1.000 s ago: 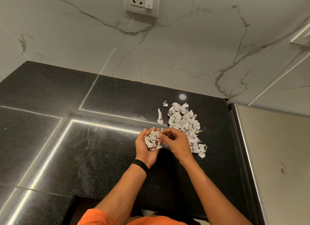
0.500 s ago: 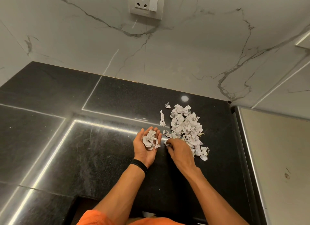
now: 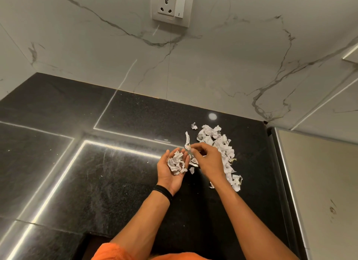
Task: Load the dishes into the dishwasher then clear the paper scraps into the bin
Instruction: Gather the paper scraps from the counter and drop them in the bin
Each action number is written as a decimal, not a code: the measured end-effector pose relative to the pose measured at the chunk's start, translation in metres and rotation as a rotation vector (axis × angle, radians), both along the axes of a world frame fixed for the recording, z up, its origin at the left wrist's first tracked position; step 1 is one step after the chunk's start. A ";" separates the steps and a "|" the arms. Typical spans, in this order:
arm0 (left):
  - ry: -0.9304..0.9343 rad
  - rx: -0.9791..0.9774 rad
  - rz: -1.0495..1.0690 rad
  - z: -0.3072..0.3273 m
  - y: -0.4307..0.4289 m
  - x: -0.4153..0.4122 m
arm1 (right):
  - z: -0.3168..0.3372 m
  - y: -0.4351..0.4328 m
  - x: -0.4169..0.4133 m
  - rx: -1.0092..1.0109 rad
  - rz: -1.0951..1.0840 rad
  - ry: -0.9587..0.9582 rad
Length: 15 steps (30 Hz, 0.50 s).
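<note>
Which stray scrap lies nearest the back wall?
The small crumpled scrap, lying alone just left of the main pile's far end; the long curled strip sits farther forward.

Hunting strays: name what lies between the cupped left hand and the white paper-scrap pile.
Head view: the right hand, pinching a scrap, over a few loose white paper scraps on the black counter.

Glossy black speckled stone countertop (image 3: 120, 182) carries loose heap of torn white paper scraps (image 3: 222, 145) w/ stray bits, below-right of white wall socket (image 3: 172, 6).
</note>
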<state>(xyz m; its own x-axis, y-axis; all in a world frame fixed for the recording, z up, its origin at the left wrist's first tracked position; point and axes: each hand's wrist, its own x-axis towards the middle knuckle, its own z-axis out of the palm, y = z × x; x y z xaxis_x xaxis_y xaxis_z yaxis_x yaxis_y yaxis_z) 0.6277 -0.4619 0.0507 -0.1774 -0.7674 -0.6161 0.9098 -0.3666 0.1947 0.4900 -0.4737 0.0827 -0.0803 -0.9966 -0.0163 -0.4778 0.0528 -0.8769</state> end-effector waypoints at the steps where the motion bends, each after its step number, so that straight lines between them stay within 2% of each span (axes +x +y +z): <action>1: 0.002 0.006 0.008 -0.001 -0.002 0.002 | -0.004 -0.003 -0.005 -0.006 -0.002 0.145; 3: -0.002 0.015 0.023 -0.005 -0.003 0.005 | -0.013 -0.005 -0.013 -0.014 0.098 0.484; 5: -0.005 0.027 0.031 -0.009 -0.005 0.008 | -0.019 -0.006 -0.016 -0.019 0.226 0.728; 8: -0.008 0.031 0.036 -0.010 -0.008 0.011 | -0.021 -0.007 -0.013 -0.067 0.280 0.842; 10: -0.012 0.027 0.036 -0.010 -0.010 0.012 | -0.023 -0.007 -0.011 -0.090 0.200 0.746; 13: -0.015 0.016 0.026 -0.010 -0.013 0.010 | -0.015 -0.010 -0.001 -0.022 0.012 0.318; 15: -0.027 0.000 0.018 -0.009 -0.014 0.008 | -0.003 -0.014 0.008 0.018 0.035 0.067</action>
<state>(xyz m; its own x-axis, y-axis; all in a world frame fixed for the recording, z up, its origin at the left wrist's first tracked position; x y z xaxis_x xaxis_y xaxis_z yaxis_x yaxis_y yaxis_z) 0.6353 -0.4757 0.0419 -0.1471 -0.7701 -0.6207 0.9104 -0.3507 0.2195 0.4982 -0.4879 0.0796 -0.0472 -0.9985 -0.0296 -0.5368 0.0503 -0.8422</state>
